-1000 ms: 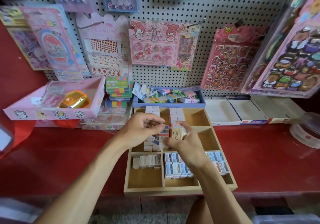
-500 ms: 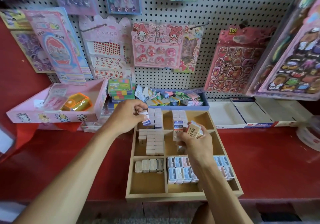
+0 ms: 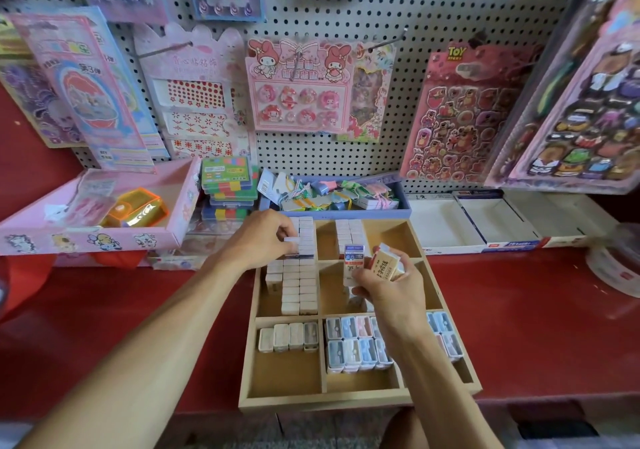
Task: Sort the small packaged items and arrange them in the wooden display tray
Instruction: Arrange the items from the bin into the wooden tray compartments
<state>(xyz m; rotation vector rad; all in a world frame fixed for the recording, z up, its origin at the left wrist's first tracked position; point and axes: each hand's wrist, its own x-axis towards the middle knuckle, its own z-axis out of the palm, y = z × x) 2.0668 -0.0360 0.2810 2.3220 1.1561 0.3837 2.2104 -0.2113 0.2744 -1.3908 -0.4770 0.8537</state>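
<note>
Left hand [image 3: 258, 240]: fingers curled, pinching one small white eraser [image 3: 292, 240] at the far end of the packed rows [image 3: 299, 268] in the tray [image 3: 325, 400] — upper-left compartment.
Right hand [image 3: 388, 285]: clutching several erasers at once; a beige one [image 3: 383, 264] sits tilted on top, a blue-topped one [image 3: 354, 264] stands upright at the fingertips, over the middle compartment.
Crowding risk: the rows are tight, so pushing the white eraser in at an angle could tip or shove its neighbours out of line.
Drop risk: the right hand's bundle looks loosely stacked — a shift could spill the beige one.
Mixing risk: a spilled piece could land among the pastel cases [image 3: 356, 346] below and undo the sorting.
</note>
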